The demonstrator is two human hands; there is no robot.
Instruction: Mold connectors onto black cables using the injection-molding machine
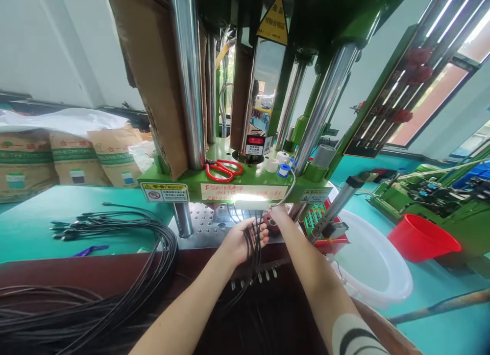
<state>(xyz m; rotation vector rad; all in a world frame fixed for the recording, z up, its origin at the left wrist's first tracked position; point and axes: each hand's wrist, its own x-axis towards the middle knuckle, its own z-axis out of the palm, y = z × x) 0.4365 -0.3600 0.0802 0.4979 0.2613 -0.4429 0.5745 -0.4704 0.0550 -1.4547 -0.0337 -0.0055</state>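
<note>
Black cables [252,250] run over the palm of my left hand [245,240], whose fingers curl round them, palm up, in front of the green press [248,184]. My right hand [280,214] reaches in under the press's front edge, to the right of my left hand; its fingers are hidden there. Beneath the press, a metal plate with holes [201,223] and a lit mould area sit behind my left hand. Silvery connector ends [268,276] hang in a row below my hands.
Red-handled scissors [224,170] and tape rolls [284,170] lie on the press ledge. A large bundle of black cables [164,242] spreads at left. A white tub [371,258], a red bucket [423,237] and a control box [317,219] stand at right.
</note>
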